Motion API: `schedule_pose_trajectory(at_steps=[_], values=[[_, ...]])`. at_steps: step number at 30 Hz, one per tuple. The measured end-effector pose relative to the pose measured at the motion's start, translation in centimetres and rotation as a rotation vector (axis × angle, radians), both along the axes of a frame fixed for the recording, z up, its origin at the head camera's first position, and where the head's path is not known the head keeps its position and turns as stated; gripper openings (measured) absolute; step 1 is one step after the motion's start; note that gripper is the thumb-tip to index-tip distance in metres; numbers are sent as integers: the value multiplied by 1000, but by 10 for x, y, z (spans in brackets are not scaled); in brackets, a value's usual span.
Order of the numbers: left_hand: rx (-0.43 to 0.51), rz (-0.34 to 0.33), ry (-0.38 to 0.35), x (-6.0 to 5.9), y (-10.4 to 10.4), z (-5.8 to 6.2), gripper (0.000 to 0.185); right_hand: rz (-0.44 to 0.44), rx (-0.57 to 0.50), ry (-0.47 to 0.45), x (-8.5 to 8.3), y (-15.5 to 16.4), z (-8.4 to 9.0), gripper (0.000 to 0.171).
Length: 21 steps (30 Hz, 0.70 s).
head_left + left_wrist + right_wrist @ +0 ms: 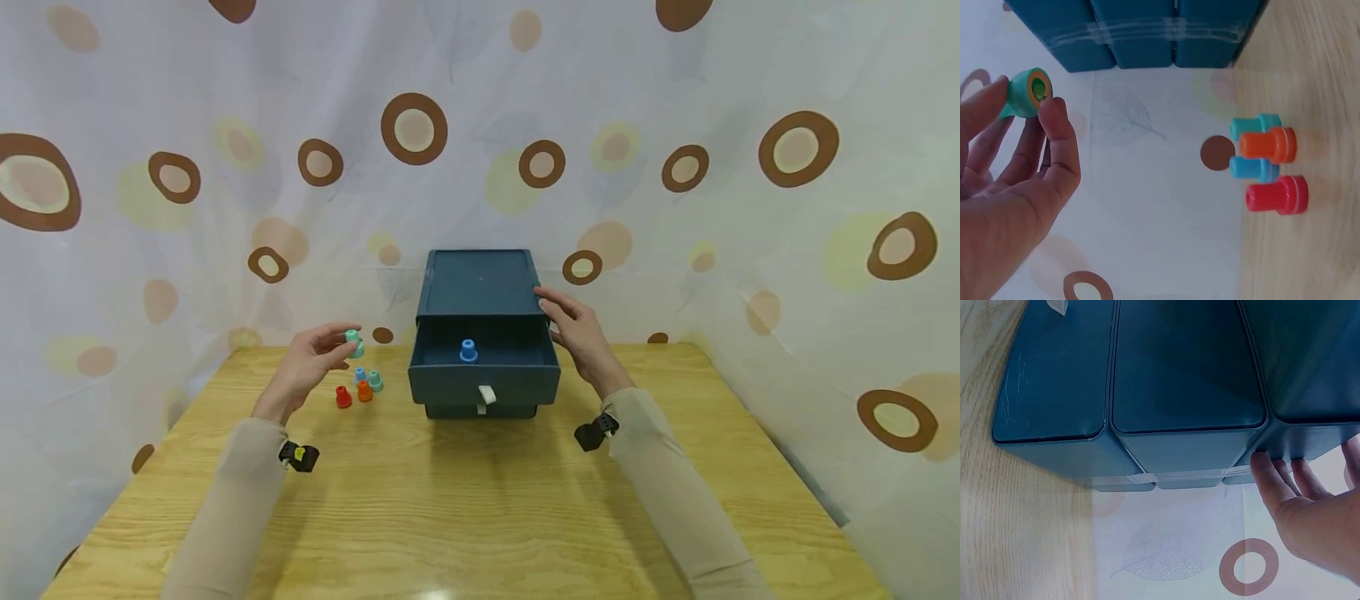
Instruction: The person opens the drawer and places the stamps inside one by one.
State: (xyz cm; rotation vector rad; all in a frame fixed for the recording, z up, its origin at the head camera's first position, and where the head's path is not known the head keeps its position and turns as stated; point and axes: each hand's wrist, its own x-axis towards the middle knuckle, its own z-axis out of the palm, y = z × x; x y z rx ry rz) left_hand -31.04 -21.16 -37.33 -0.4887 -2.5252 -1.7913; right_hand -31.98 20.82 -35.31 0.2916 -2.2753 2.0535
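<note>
My left hand (303,367) pinches a teal toy stamp (1022,94) between thumb and fingers, held up above the table. In the left wrist view its open end shows an orange ring with green inside. My right hand (581,337) rests its fingertips against the right side of a dark blue drawer cabinet (480,283), near the top edge. The cabinet's top drawer (442,385) is pulled out, and a blue stamp (468,352) stands in it. Several stamps sit below my left hand: a red one (343,397), an orange one (364,391), a blue one (360,376) and a teal one (376,381).
The cabinet stands at the back of a wooden table (450,517), before a white patterned curtain (480,192). A white pull tab (487,394) hangs on the drawer's front. Clear tape (1147,28) runs across the cabinet's side. Lower drawers sit pushed in.
</note>
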Motion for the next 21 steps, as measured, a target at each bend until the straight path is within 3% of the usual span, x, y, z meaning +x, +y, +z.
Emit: schedule_pose_trajectory(at_steps=[9, 21], values=[[43, 57, 35, 7, 16, 14, 47, 1, 2, -3, 0, -1, 2, 45], [78, 35, 72, 10, 46, 17, 42, -7, 4, -10, 0, -1, 2, 44]])
